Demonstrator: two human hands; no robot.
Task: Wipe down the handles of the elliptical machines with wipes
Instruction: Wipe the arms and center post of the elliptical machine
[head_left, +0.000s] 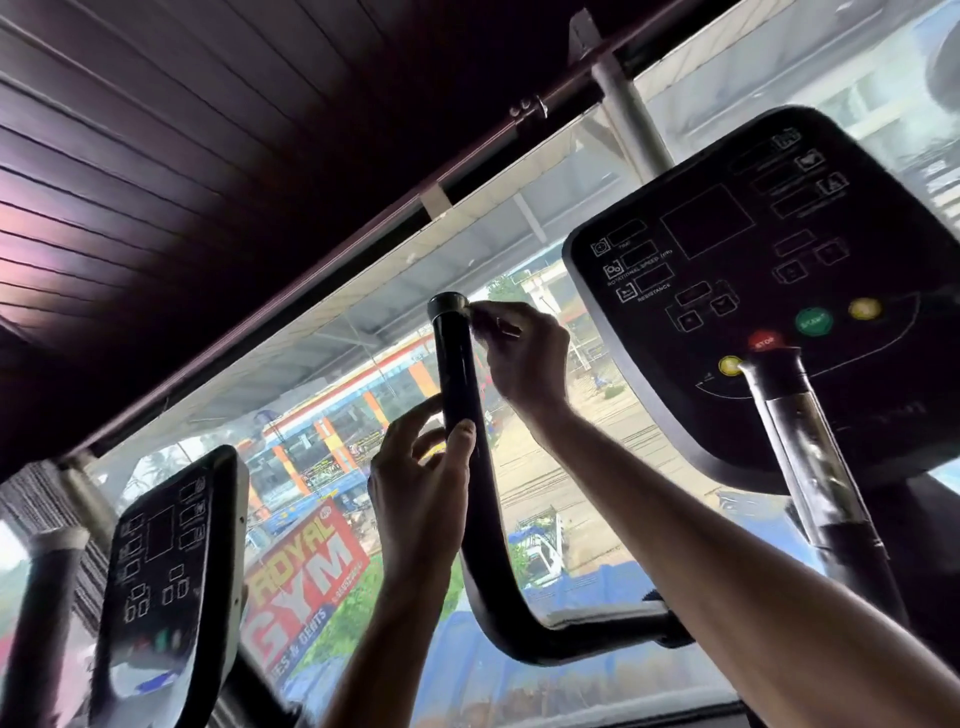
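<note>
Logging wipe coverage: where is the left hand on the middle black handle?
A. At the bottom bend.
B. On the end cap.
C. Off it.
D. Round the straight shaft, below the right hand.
D: the left hand curls round the straight shaft of the elliptical handle, below the right hand, which is up at the end cap.

black handle (457, 374); black console (769, 291), green, yellow, red buttons; red banner (304, 587), white-yellow lettering.

Two bare forearms (727, 545) end in bare hands: left hand (415, 483), right hand (524, 358).
</note>
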